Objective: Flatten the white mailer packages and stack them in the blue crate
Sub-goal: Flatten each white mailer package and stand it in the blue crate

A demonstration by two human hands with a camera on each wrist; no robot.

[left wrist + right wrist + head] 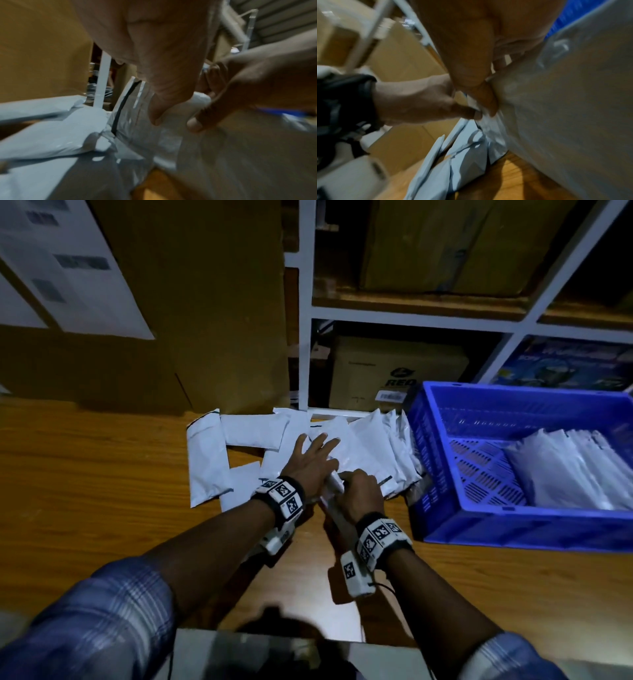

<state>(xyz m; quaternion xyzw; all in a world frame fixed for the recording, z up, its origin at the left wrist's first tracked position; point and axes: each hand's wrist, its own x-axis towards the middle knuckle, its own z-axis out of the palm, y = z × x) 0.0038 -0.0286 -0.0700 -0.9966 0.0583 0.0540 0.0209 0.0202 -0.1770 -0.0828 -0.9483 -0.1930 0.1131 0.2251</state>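
Two hands: left hand [313, 462] flat, right hand [359, 491] gripping mailer [352, 450].

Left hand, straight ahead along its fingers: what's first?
Probably more white plastic mailer packages on the wooden table, then the white shelf frame. The left hand already lies spread on the pile; depth unclear.

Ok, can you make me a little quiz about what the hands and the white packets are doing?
1. True or false: the blue crate already holds white mailers.
2. Which hand lies flat with spread fingers on the mailer pile: A left, B right?
3. What does the right hand grip?

Key: 1 true. 2 A, the left hand. 3 The near end of a white mailer.
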